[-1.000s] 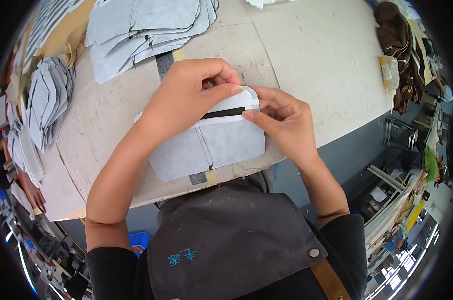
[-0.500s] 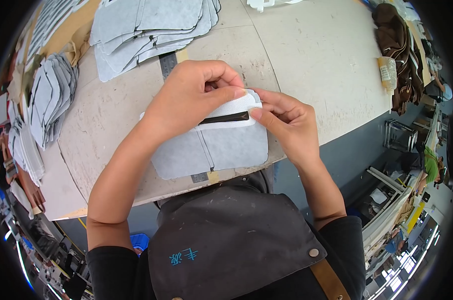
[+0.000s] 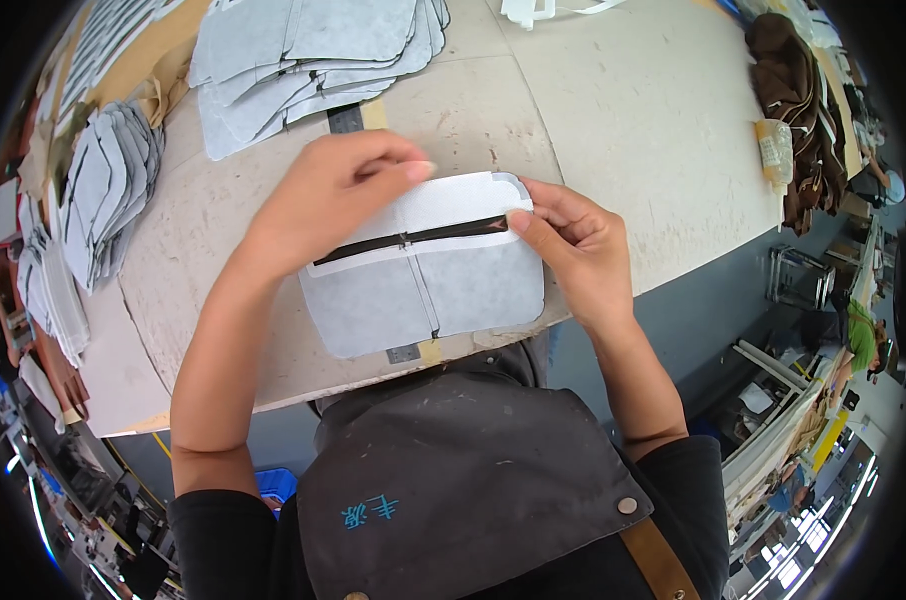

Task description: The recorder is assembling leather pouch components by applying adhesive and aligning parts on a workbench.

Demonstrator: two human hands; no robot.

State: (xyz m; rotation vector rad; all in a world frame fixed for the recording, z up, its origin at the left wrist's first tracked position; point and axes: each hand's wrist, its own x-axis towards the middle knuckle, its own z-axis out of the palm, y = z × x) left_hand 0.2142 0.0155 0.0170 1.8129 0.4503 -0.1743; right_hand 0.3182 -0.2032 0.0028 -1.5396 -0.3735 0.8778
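A grey felt panel point(image 3: 443, 285) with rounded corners lies on the pale worktable point(image 3: 613, 110) near its front edge. A dark zipper strip point(image 3: 423, 237) runs across its upper part, framed by a white edge. My left hand point(image 3: 323, 200) rests on the panel's upper left, fingertips pressing the white top edge. My right hand point(image 3: 573, 250) pinches the zipper's right end at the panel's upper right corner.
A fanned stack of grey felt panels point(image 3: 303, 50) lies at the back of the table. More grey pieces point(image 3: 103, 190) pile up at the left. A brown bundle point(image 3: 798, 110) and a small bottle point(image 3: 773, 150) sit at the right edge.
My left hand has slid left and lifted off the panel's middle, uncovering the zipper and the white top edge. My right hand stays at the right end.
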